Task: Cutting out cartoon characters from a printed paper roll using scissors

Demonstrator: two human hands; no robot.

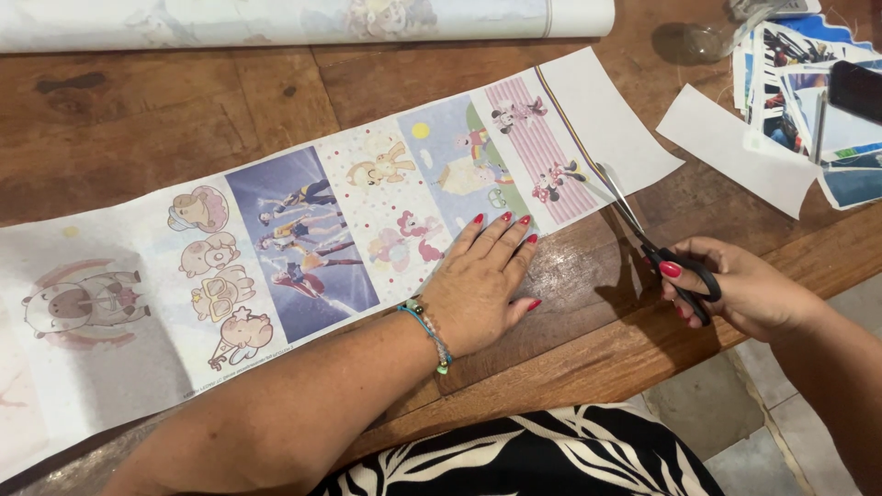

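A long printed paper strip [303, 230] with several cartoon panels lies across the wooden table [184, 119]. My left hand [478, 280] rests flat on the strip's near edge, fingers spread, pressing it down. My right hand [735, 289] grips black-handled scissors [643, 234]. Their blades reach into the strip's right end, at the pink striped panel [542, 152] beside the white margin.
A rolled sheet of printed paper [303, 18] lies along the table's far edge. A loose white paper piece [735, 147] and a pile of cut pictures [808, 101] sit at the right. A clear tape roll [703, 41] is behind them. The table's near edge runs below my hands.
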